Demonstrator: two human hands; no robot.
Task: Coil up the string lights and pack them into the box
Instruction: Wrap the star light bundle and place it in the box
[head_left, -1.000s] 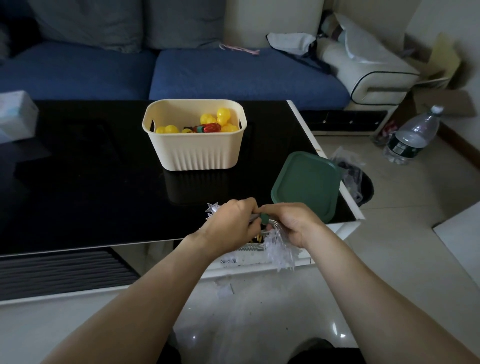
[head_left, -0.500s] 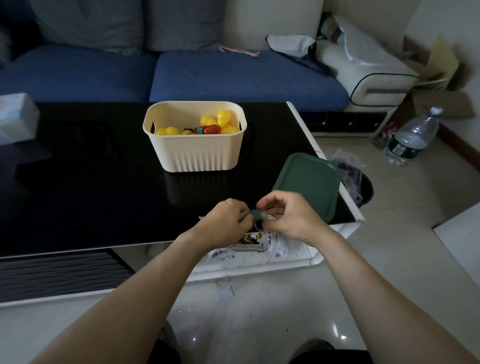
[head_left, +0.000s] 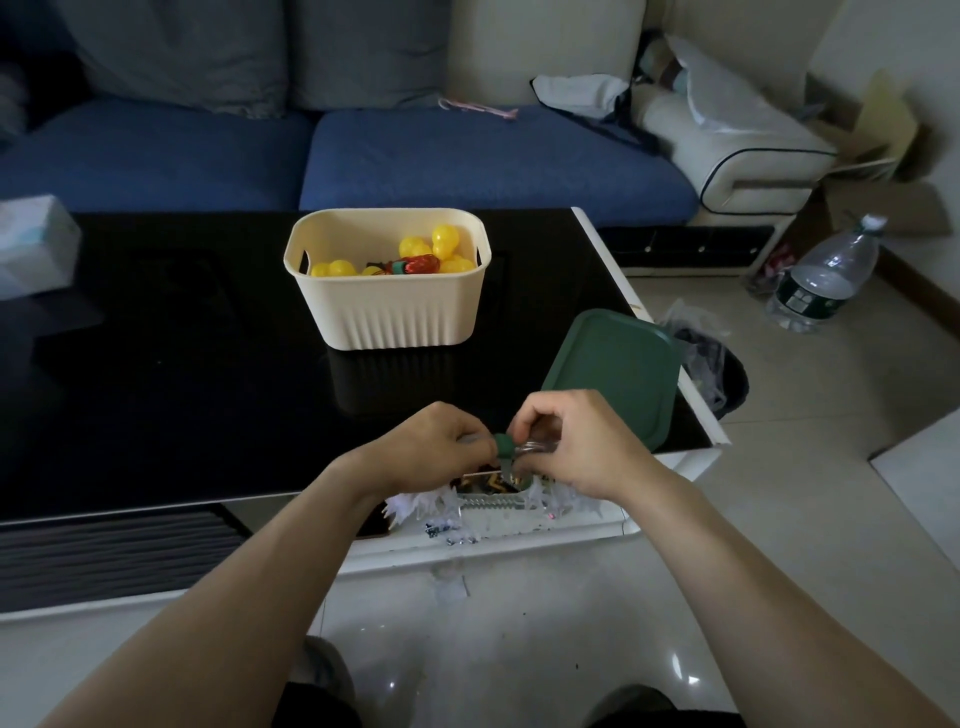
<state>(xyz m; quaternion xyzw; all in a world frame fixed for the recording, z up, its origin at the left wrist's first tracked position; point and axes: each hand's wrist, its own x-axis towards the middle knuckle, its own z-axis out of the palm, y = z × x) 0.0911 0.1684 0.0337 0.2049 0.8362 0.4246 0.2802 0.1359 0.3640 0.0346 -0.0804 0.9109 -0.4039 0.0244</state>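
Behind the glossy black glass table runs a blue sofa. On the table stand a cream ribbed plastic box holding yellow bulbs and a flat green lid. Left hand and right hand, both curled, pinch the limp white star-shaped string lights at their small green tie; light, springy, best gripped mid-coil.

Both hands lifted slightly over table edge — white string lights now spread beneath both wrists.
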